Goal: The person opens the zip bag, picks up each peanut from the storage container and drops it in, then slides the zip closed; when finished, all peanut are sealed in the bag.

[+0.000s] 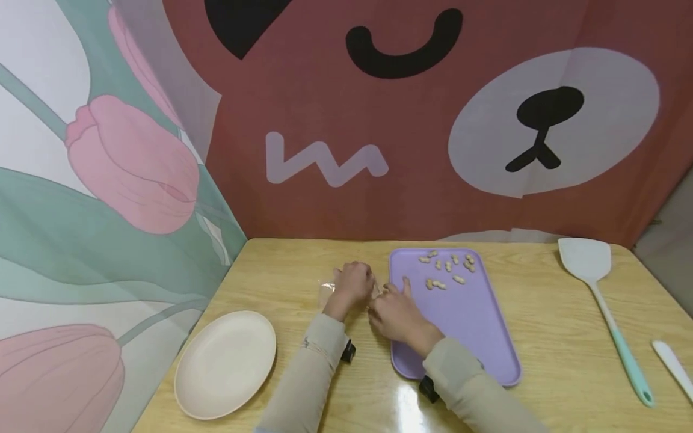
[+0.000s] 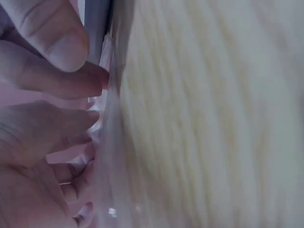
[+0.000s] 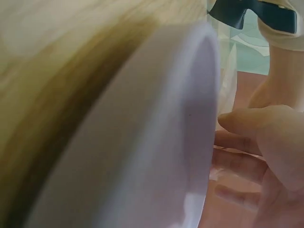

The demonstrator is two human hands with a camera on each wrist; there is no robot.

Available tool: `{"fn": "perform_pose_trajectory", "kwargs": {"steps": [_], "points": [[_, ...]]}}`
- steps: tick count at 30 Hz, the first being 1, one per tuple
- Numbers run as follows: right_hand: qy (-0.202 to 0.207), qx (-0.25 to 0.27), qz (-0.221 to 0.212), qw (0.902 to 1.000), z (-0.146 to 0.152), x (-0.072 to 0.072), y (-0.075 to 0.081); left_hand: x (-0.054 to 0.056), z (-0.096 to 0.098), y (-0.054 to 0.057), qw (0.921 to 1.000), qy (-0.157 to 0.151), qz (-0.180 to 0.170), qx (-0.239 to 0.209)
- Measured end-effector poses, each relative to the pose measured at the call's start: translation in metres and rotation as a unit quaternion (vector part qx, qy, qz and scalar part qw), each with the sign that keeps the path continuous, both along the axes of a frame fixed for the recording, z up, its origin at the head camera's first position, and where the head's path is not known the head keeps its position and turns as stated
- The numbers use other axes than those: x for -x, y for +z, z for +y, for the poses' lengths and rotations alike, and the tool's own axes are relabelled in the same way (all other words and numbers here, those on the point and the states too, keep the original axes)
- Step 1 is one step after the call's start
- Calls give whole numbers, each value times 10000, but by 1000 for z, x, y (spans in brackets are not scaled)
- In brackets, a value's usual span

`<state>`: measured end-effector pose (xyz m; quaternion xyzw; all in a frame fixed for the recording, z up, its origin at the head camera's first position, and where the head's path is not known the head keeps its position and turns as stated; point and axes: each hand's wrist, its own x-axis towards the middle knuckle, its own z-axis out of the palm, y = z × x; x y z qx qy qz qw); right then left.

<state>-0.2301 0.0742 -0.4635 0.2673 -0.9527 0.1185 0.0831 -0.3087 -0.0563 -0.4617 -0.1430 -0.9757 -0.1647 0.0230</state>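
Bent over a clear plastic bag (image 1: 326, 291), my left hand (image 1: 354, 285) holds it against the wood table, hiding much of it. In the left wrist view, fingertips meet the bag's film (image 2: 111, 142) along its edge. My right hand (image 1: 397, 313) comes in from the other side, over the left rim of a purple tray (image 1: 455, 337). Its thumb and fingers pinch the bag's near side, with one finger sticking out over the tray. In the right wrist view, the tray's rim (image 3: 199, 52) stands close by the right hand (image 3: 280, 147).
Several peanuts in their shells (image 1: 448, 266) lie at the tray's far end. A cream plate (image 1: 224, 364) sits at the left. To the right lie a spatula (image 1: 606, 304) with a mint handle and a white utensil handle (image 1: 671, 364). A printed cloth wall backs the table.
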Motion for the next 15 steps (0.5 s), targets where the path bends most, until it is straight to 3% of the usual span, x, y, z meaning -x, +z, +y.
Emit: {"fn": "perform_pose_trajectory", "kwargs": {"steps": [4,7,11,15], "points": [[165,139,-21,9998,0,2,2,-4,-10,7,9983,62,-43,-574],[407,364,-88,9985,4,3,6,-9,-16,16,9941,-99,-226,-1060],[567,1006,-207,9931,14,3,17,-21,-21,34,9845,-391,-481,-1643],[348,1857,-286,9816,21,5,27,-30,-28,54,9672,-690,-466,-2401]]}}
